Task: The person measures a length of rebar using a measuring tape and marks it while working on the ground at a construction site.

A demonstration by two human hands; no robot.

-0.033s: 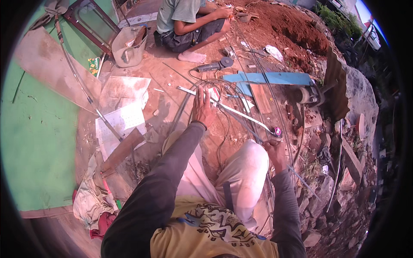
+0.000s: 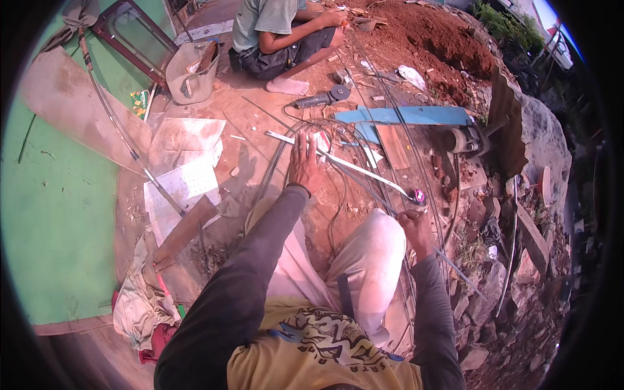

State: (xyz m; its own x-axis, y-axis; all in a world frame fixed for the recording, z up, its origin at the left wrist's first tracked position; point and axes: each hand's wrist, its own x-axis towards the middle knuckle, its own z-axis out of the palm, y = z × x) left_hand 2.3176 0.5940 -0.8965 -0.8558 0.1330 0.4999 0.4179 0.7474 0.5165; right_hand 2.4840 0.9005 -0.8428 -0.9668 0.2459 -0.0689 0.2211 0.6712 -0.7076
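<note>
My left hand [image 2: 304, 162] lies palm down with its fingers stretched out, over the white blade [image 2: 364, 170] of a tape measure. The blade runs from just beyond those fingers, down and right, to its pink and dark case [image 2: 418, 196] on the ground. Close beside the blade lies a thin metal rod [image 2: 463, 276], which slants down to the right. My right hand [image 2: 416, 229] is closed around this rod, just below the tape case. What the left palm covers is hidden. A red and white packet [image 2: 323, 140] sits beside the left fingertips.
Beyond my hands are an angle grinder [image 2: 323, 97], a blue board [image 2: 409, 116] and long rods. Another person [image 2: 279, 45] squats at the far side, near a pale bucket [image 2: 190, 73]. Paper sheets [image 2: 185, 192] lie left; rubble [image 2: 487, 312] covers the right. A motor-like tool [image 2: 458, 142] stands right.
</note>
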